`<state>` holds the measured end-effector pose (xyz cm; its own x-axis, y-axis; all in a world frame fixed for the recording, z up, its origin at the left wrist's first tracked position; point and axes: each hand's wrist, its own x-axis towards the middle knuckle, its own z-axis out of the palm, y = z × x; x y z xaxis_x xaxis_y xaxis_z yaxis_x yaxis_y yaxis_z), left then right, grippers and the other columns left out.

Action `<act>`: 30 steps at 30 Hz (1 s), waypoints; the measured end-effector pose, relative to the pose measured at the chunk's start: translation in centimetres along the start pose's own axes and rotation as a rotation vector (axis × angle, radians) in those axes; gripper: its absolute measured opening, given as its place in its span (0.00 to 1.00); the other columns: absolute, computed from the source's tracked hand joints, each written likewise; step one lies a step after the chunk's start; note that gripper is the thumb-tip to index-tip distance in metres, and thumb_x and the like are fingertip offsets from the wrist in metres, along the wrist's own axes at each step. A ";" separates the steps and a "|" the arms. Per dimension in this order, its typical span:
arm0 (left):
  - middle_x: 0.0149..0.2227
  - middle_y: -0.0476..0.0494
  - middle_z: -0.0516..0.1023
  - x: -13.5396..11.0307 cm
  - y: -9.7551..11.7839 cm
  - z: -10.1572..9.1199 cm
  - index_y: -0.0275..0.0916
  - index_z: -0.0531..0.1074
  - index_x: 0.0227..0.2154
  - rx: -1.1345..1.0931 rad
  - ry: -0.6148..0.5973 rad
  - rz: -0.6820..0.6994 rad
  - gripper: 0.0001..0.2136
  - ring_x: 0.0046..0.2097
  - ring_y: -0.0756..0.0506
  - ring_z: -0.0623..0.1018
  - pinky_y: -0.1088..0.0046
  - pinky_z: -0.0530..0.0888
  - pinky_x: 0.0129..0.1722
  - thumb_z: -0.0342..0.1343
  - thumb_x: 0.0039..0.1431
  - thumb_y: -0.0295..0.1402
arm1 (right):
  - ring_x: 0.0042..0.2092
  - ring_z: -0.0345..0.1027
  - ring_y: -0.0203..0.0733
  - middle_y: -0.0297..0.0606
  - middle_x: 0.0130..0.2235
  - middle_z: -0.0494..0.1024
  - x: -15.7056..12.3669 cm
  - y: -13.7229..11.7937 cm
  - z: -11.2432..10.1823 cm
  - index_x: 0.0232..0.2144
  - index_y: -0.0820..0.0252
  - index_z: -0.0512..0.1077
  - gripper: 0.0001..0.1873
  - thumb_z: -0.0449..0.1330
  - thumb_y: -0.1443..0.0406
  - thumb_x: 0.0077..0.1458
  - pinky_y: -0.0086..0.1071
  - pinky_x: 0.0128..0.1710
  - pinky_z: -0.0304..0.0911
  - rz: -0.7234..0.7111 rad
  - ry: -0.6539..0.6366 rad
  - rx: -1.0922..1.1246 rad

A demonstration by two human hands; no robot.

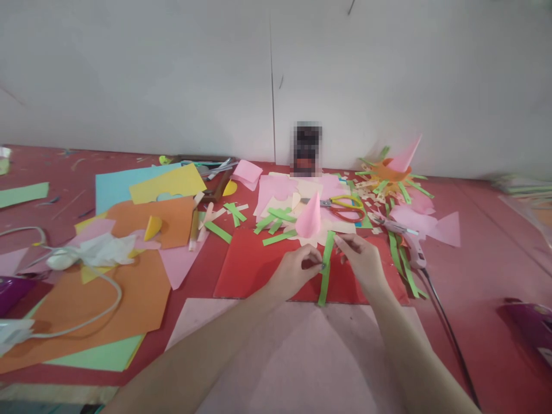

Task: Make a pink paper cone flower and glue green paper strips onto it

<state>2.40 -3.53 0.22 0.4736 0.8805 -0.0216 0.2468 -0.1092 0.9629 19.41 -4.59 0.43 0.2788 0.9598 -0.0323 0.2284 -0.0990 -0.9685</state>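
A green paper strip (pixel 326 276) stands lengthwise in front of me over a red sheet (pixel 254 259). The fingertips of my left hand (pixel 297 269) are pinched at its left edge, where a tiny dark spot shows. At the strip's upper end, the thumb and fingers of my right hand (pixel 360 259) close on its right side. Just beyond both hands, a pink paper cone (pixel 309 218) stands on a pale flower-shaped cutout (pixel 317 237). Several other green strips (pixel 280 237) lie scattered left of the cone.
Yellow-and-red-handled scissors (pixel 345 206) lie behind the cone. To the right rests a pink glue gun (pixel 414 247) with a black cord. A finished-looking cone piece (pixel 403 161) stands at back right. Orange paper (pixel 129 293) and a white cable (pixel 114 282) cover the left side.
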 end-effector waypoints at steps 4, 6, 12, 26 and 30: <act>0.30 0.52 0.73 0.0 -0.1 0.0 0.40 0.67 0.28 0.010 -0.003 -0.003 0.03 0.34 0.51 0.74 0.75 0.71 0.37 0.55 0.50 0.26 | 0.22 0.60 0.33 0.36 0.28 0.74 0.1 -0.1 -0.2 0.30 0.60 0.73 0.19 0.60 0.50 0.44 0.30 0.25 0.60 0.002 0.041 -0.017; 0.30 0.52 0.74 0.0 -0.1 0.0 0.40 0.67 0.28 0.020 -0.011 -0.003 0.03 0.34 0.51 0.74 0.75 0.71 0.36 0.55 0.50 0.26 | 0.22 0.60 0.33 0.36 0.28 0.75 0.0 -0.3 -0.2 0.30 0.60 0.73 0.19 0.61 0.50 0.44 0.30 0.25 0.59 0.005 0.055 -0.031; 0.31 0.51 0.75 -0.1 0.4 -0.2 0.40 0.68 0.30 0.129 -0.071 0.007 0.02 0.32 0.51 0.73 0.75 0.71 0.33 0.55 0.52 0.31 | 0.32 0.67 0.38 0.37 0.32 0.76 -0.1 -0.5 0.2 0.28 0.59 0.74 0.16 0.60 0.53 0.45 0.31 0.33 0.61 -0.074 0.090 -0.072; 0.39 0.47 0.72 1.3 -1.3 -2.2 0.40 0.70 0.33 0.705 0.285 0.181 0.03 0.44 0.44 0.71 0.63 0.69 0.45 0.53 0.56 0.26 | 0.29 0.61 0.35 0.33 0.29 0.72 0.7 -0.1 2.1 0.25 0.57 0.73 0.10 0.59 0.57 0.48 0.29 0.31 0.58 -0.233 0.059 -0.123; 0.38 0.48 0.72 1.1 -1.2 -2.0 0.41 0.70 0.33 0.703 0.275 0.194 0.05 0.45 0.44 0.71 0.63 0.68 0.46 0.54 0.55 0.25 | 0.30 0.61 0.36 0.33 0.28 0.71 1.1 0.5 2.8 0.23 0.57 0.73 0.09 0.59 0.59 0.49 0.30 0.33 0.58 -0.278 -0.016 -0.201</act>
<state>0.90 -1.48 -0.41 0.3589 0.8886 0.2858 0.7025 -0.4587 0.5442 17.25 -2.88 -0.79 0.1660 0.9611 0.2209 0.4731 0.1190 -0.8729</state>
